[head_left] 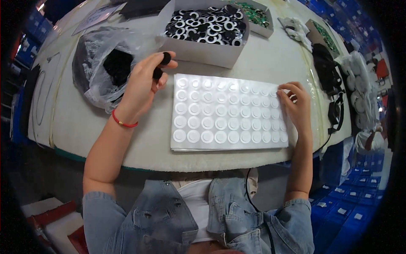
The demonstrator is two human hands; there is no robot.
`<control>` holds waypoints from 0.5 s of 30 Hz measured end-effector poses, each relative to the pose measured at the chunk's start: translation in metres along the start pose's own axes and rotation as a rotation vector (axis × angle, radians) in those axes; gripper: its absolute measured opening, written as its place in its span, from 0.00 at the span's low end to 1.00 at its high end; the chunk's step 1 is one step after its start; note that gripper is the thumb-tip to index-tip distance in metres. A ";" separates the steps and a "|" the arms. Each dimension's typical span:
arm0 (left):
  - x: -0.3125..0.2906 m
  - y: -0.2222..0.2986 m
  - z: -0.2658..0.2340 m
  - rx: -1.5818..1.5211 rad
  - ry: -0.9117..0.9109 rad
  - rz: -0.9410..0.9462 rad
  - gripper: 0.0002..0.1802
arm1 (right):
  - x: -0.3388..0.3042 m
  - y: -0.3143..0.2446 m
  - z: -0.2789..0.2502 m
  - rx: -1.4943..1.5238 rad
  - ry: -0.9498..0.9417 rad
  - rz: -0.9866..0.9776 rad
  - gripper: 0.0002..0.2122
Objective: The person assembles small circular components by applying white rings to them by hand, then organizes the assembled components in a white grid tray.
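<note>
My left hand point(146, 76) is raised between a clear plastic bag and a white sheet, its fingers closed on small black discs point(167, 58). One disc is at the fingertips and another dark one shows lower in the hand. The white sheet of round stickers point(228, 111) lies flat in front of me, with rows of pale circles and other sheets under it. My right hand point(296, 103) is at the sheet's upper right corner, thumb and forefinger pinched together over the last sticker of the top row. Whatever lies between those fingertips is too small to make out.
Behind the sheet stands a white box point(203, 51) full of black and white ring-shaped pieces. The clear plastic bag point(91, 63) holds black pieces on the left. Boxes of green parts point(259, 19), a black strap point(335, 112) and bagged white round pieces point(355, 80) are farther right.
</note>
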State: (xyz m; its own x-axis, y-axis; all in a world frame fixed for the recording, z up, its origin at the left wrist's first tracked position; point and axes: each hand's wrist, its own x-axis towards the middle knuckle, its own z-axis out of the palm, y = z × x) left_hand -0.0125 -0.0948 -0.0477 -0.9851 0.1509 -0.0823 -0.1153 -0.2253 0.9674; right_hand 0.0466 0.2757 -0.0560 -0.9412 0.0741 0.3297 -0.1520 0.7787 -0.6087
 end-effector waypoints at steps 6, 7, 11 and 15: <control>-0.001 -0.001 0.000 -0.013 -0.014 0.007 0.18 | 0.004 0.015 0.000 0.166 -0.024 0.110 0.13; -0.002 0.000 0.000 -0.002 0.010 0.001 0.18 | 0.004 0.018 -0.001 0.157 -0.013 0.115 0.13; 0.001 -0.005 -0.002 -0.021 0.000 0.000 0.18 | 0.002 0.017 -0.004 0.247 -0.035 0.242 0.13; 0.000 -0.005 0.000 -0.011 0.012 -0.003 0.17 | 0.001 0.020 -0.004 0.309 -0.041 0.296 0.12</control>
State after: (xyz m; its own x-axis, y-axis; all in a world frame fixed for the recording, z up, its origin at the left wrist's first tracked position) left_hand -0.0119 -0.0937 -0.0525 -0.9862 0.1404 -0.0880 -0.1196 -0.2355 0.9645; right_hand 0.0438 0.2946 -0.0649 -0.9680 0.2365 0.0837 0.0484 0.5036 -0.8626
